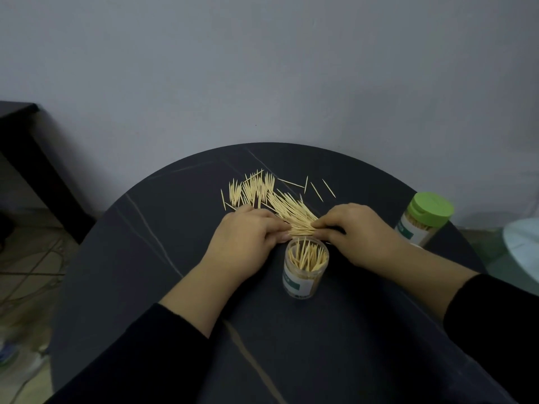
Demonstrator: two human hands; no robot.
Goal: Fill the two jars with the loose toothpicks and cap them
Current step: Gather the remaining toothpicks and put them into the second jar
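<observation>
**Both hands gather toothpicks behind the open jar**

A plain grey wall [262, 68] fills the upper half of the view. Below it a round dark table [145, 258] with thin pale veins reaches the bottom edge. Two black sleeves [163, 345] come in from the lower corners, and bare forearms run from them toward the middle of the table. At the left, off the table, a dark piece of furniture [23, 135] stands against the wall above a floor [29, 258] strewn with cables.

The left hand [248, 237] lies knuckles up with its fingers bent onto the near end of the toothpicks [288, 208]. The right hand [358, 231] faces it, fingers curled, its fingertips pinching the same bundle from the other side. The bundle is squeezed between the two hands.

The capped jar [420, 228] stands near the table's right edge, well apart from the hands. It is packed with toothpicks under a green lid [431, 209].

The open jar [303, 275] stands upright just in front of the hands, between the wrists. It has no lid and is partly filled, the sticks leaning at different angles.

The loose toothpicks fan away from the hands toward the wall, in clumps on the table's far half. A few stray sticks [316, 191] lie singly just right of the pile.
</observation>
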